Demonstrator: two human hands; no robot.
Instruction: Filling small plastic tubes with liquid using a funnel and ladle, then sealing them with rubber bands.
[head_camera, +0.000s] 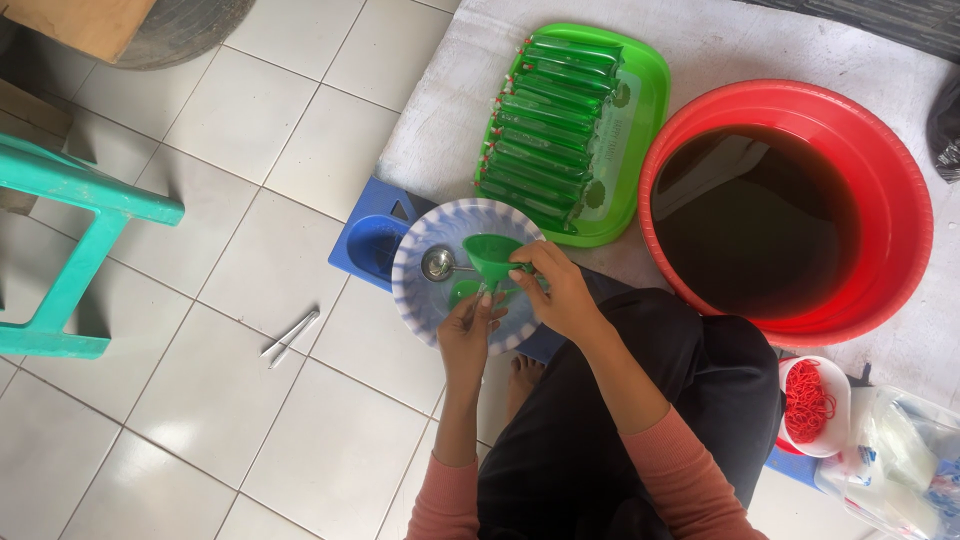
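My right hand (556, 290) grips a green funnel (492, 255) by its rim over a white and blue plate (420, 290). My left hand (468, 335) pinches something thin just below the funnel, likely a small clear bag, too small to tell. A metal ladle (438, 264) lies on the plate to the left of the funnel. A green patch of liquid or bag (462, 293) shows under the funnel. The plate rests on a blue stool (365, 245).
A green tray (640, 120) holds several filled green packets (545, 130). A red basin (900, 180) of dark liquid sits right. A white bowl of red rubber bands (810, 405), clear plastic bags (900, 460), a teal stool (70, 230) and metal tongs (290, 335) lie around.
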